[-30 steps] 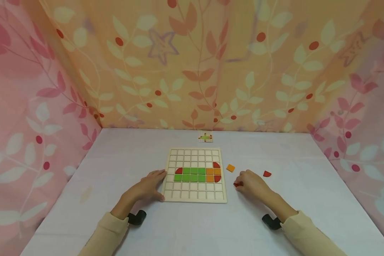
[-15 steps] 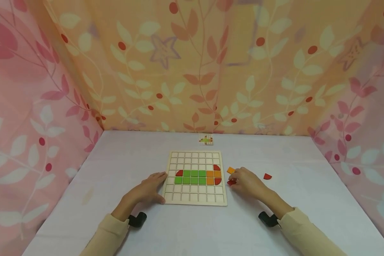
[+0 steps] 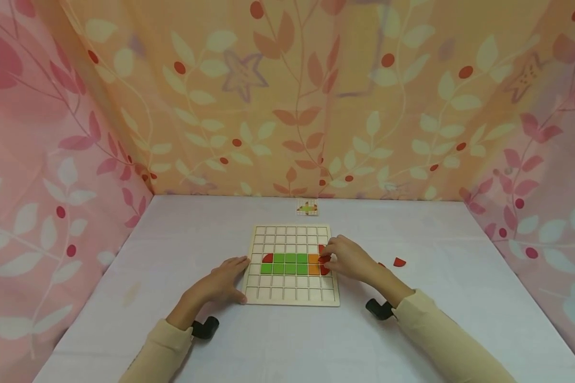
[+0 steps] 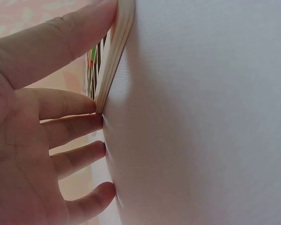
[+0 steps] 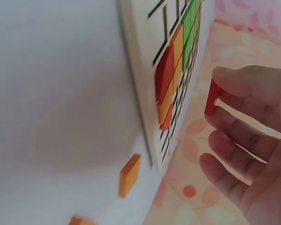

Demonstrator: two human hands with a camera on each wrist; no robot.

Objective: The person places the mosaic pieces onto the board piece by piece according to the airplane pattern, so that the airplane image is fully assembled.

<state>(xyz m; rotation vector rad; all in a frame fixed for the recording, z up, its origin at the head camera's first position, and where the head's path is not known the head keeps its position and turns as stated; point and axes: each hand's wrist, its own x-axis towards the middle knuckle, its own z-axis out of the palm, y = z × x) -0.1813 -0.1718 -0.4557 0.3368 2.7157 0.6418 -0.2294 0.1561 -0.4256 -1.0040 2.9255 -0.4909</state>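
Note:
A square wooden grid board (image 3: 292,293) lies on the table, holding two rows of green tiles (image 3: 290,268), orange tiles (image 3: 313,269) and red rounded tiles (image 3: 268,258). My left hand (image 3: 220,281) rests at the board's left side, its spread fingers touching the edge and the thumb at the near corner. Over the board's right edge is my right hand (image 3: 352,260). Its thumb and fingers pinch a red tile (image 5: 210,97), seen edge-on and held up off the board in the right wrist view. This hand hides part of the coloured rows in the head view.
A small pattern card (image 3: 307,207) lies behind the board. To the right is a loose red quarter-circle tile (image 3: 400,262), with another red piece (image 3: 381,265) partly behind the right forearm. A loose orange tile (image 5: 130,176) lies beside the board.
The right hand has moved left with the red tile, from the table beside the board to over its right edge. The left hand has stayed at the board.

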